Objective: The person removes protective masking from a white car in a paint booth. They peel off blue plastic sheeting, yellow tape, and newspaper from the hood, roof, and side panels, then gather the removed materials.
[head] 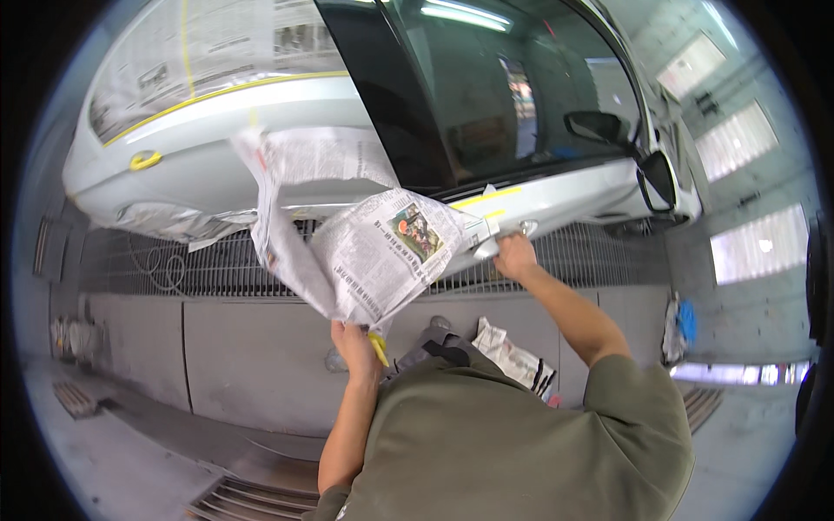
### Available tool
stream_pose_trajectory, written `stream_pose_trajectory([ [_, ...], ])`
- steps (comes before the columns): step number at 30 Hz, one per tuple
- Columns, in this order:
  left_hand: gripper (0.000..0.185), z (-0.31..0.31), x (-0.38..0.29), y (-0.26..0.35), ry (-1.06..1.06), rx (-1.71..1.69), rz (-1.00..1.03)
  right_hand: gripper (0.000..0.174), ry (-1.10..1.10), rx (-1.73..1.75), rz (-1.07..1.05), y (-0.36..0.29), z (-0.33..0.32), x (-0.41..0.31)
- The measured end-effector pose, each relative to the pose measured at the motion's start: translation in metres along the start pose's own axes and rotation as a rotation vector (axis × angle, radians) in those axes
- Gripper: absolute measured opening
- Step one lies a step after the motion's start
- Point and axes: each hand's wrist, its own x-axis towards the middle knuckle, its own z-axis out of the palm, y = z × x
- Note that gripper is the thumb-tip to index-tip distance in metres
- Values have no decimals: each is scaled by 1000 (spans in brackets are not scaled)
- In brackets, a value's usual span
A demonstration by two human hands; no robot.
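A pale car door [573,195] lies in front of me, with strips of yellow tape [488,198] below its window. My left hand [355,348] grips the lower edge of crumpled newspaper sheets [384,254], and a yellow tape piece or roll [378,348] is at its fingers. The newspaper hangs in a loop against the car's side. At the front door handle [488,247] is my right hand [516,257], its fingers closed around or against the handle; the exact grip is partly hidden. Newspaper edged with yellow tape covers the rear window [228,45], and yellow tape wraps the rear handle [144,160].
Floor grating [215,260] runs beneath the car, with a coiled hose [171,273] at left. Newspaper [515,355] lies on the floor by my feet. The side mirror [657,182] juts out at right. Wooden slatted racks [254,500] stand at lower left.
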Motion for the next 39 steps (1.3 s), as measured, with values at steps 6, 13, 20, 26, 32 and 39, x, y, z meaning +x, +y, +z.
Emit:
stream_pose_trajectory([
  [6,32,-77,45,29,-202,91,20,34,37,-3,112,-8,3,-14],
  [13,33,-92,74,28,-266,59,-308,38,-3,-26,275,-15,11,-67],
  [20,46,-93,156,23,-420,566,-644,45,-14,3,409,-41,17,-88],
  [26,81,-47,159,39,-729,953,50,43,202,64,344,-39,19,-109],
  [32,99,-4,135,93,-991,1395,1090,47,384,282,327,-56,29,-97],
  [39,90,78,117,77,-1411,1123,673,56,381,410,357,-78,8,-91],
])
